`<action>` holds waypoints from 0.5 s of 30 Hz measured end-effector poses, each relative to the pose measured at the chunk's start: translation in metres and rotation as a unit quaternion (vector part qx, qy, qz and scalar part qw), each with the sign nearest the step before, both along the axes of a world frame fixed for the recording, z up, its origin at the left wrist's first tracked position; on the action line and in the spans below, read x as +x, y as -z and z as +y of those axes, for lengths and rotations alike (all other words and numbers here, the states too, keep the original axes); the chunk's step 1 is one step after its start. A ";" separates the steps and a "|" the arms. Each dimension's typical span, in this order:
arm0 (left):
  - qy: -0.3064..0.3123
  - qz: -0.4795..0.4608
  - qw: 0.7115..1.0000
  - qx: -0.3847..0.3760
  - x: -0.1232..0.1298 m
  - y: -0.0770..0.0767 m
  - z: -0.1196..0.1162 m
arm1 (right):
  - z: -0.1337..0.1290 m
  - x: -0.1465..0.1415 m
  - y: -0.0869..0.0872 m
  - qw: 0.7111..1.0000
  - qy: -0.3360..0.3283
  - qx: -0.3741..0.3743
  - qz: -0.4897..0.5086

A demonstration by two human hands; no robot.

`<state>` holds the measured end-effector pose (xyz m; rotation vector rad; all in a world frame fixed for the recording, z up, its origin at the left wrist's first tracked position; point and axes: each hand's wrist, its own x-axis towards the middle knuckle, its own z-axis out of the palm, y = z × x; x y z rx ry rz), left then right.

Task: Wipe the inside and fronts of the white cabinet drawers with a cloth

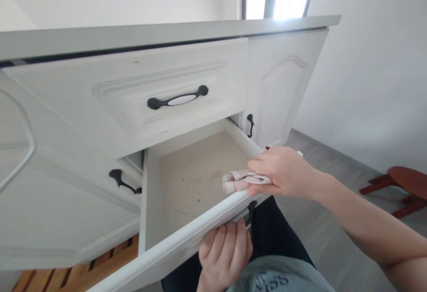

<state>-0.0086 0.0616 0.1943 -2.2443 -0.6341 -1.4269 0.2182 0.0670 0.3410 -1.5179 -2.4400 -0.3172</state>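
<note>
A white drawer point(187, 227) is pulled out of the cabinet, its pale bottom showing a few dark specks. My right hand point(283, 172) grips a folded, pale pinkish cloth point(245, 180) over the right part of the drawer's front edge. Below that edge, on the outer face, my left hand point(227, 249) has its fingers curled round the drawer handle point(251, 212), of which only the dark right end shows clearly.
Above is a closed drawer with a black-and-white handle point(182, 99). Cabinet doors flank it under a light countertop point(167, 34). A reddish-brown stool point(408, 183) stands at the right, and wooden slats point(83, 267) lie low at the left.
</note>
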 end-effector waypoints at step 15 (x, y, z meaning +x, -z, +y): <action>-0.037 -0.052 0.998 -0.018 0.011 0.005 0.046 | -0.061 0.148 0.137 0.447 0.468 0.103 0.755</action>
